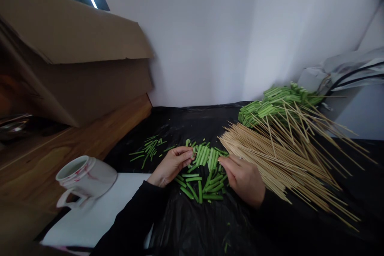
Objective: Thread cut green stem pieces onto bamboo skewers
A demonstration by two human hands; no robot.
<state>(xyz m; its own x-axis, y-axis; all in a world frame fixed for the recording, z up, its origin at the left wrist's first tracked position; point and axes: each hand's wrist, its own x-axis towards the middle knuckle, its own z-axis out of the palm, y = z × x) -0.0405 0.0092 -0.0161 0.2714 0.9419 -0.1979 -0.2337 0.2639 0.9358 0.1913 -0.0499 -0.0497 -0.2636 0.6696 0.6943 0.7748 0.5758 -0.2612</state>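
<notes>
Stalks [205,156], short, green and set side by side in a row, sit between our hands over the black sheet [192,122], well in from its far edge. Our left hand [172,165] is nearly closed, thumb and fingertips pinching the row's left end; our right hand [244,178] curls in, pinching the right end. We cannot tell whether a stick runs through. Loose pieces [213,197] lie just on the near side, and wooden sticks [276,158] spread rightward. We judge each stalk light and fairly stiff, its smooth skin perhaps slippery if damp. We would grip lightly at the row's ends, since squeezing the middle could bruise or split it.
</notes>
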